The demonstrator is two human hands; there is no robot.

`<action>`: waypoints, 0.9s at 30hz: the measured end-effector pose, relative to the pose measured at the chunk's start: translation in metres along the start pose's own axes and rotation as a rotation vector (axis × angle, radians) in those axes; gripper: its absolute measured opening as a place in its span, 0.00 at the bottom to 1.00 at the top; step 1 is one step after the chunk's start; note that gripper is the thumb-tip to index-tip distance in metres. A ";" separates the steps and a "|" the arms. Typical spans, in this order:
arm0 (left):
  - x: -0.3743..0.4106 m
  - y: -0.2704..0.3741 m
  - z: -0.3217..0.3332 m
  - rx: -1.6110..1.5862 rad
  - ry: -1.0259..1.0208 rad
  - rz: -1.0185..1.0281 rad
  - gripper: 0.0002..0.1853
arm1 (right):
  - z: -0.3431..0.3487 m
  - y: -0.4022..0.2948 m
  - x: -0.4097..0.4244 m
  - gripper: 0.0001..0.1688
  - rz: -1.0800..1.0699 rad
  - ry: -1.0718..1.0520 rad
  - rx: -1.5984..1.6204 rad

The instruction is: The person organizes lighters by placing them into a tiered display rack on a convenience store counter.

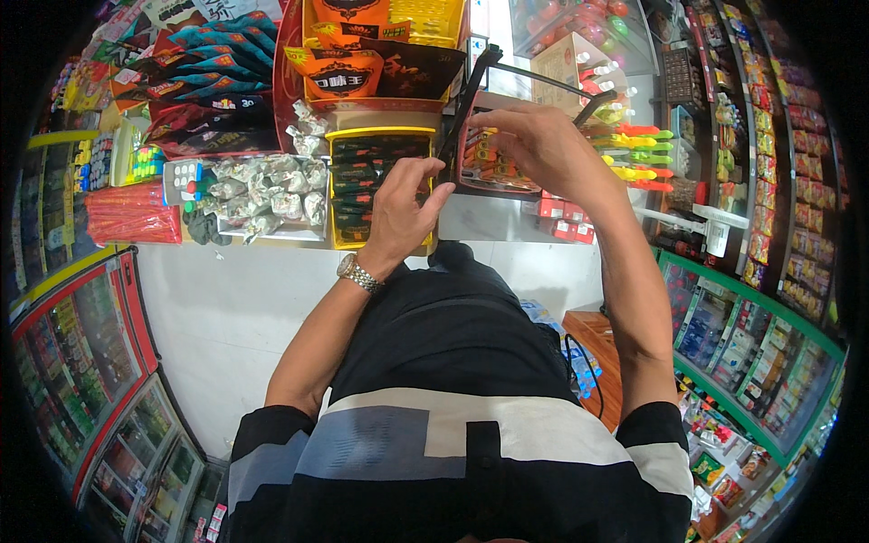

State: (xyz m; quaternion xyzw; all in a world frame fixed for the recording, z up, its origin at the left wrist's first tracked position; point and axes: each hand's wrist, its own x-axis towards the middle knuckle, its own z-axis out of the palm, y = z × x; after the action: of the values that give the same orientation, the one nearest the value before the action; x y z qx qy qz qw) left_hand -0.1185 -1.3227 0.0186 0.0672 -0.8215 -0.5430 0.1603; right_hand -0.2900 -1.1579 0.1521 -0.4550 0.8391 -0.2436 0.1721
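My left hand (406,207), with a metal-band wristwatch (360,273) on its wrist, is over the right side of a yellow box (381,131) of dark packets. Its thumb and fingers are apart beside the black display frame (468,91), with nothing visible between them; contact with the frame is unclear. My right hand (546,146) reaches over a bin of orange packets (483,161) inside that frame. Its index finger points left near the bin's upper left edge. The other fingers curl down, and what they touch is hidden.
White-wrapped pieces (261,190) fill a tray on the left. Orange pouches (346,71) stand behind the yellow box. Small red boxes (565,218) lie below my right forearm, with a small white fan (718,227) further right. A red-framed glass case (81,339) stands at lower left.
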 end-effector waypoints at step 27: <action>0.030 0.011 0.022 0.144 0.025 0.166 0.23 | -0.005 0.005 0.019 0.14 0.000 -0.210 -0.053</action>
State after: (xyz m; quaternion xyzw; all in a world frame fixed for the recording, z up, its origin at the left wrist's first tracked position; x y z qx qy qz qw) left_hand -0.1537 -1.3077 0.0265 0.0171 -0.8591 -0.4664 0.2098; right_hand -0.3058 -1.1699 0.1517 -0.4826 0.8224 -0.1724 0.2472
